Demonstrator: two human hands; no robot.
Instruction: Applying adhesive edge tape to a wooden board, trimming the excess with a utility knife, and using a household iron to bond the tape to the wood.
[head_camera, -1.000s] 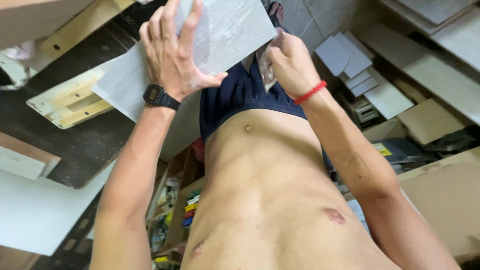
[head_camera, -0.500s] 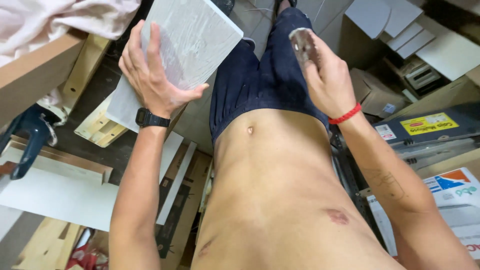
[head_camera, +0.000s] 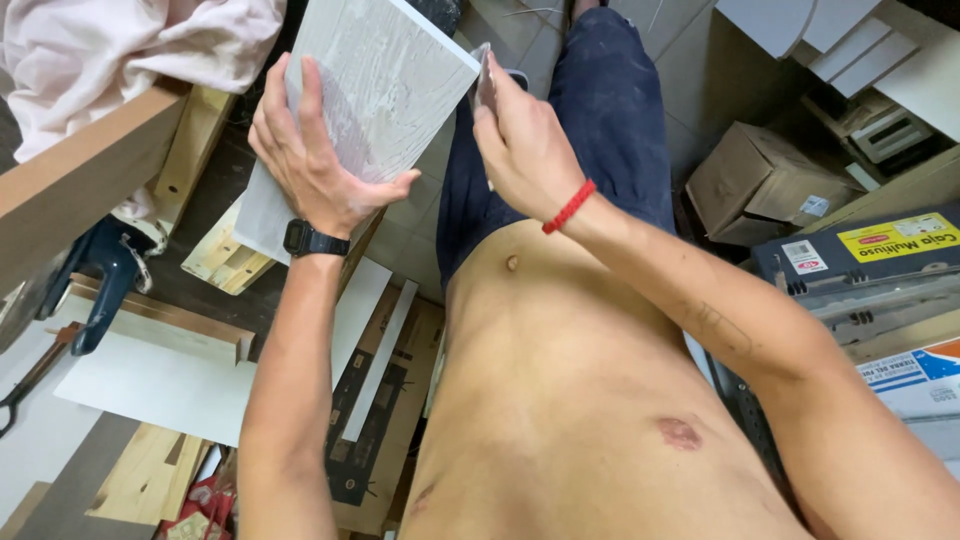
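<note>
Currently the left hand clamps the grey panel tilted at chest height, steadying it; the right hand, closed on a small scraper, works the panel's right edge.

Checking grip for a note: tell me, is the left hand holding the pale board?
Yes, the left hand grips the pale board from its left edge.

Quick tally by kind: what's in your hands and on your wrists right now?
Grey board, in left hand: 1
Small tool, in right hand, kind unclear: 1
Black watch: 1
Red wristband: 1
Total: 4
</note>
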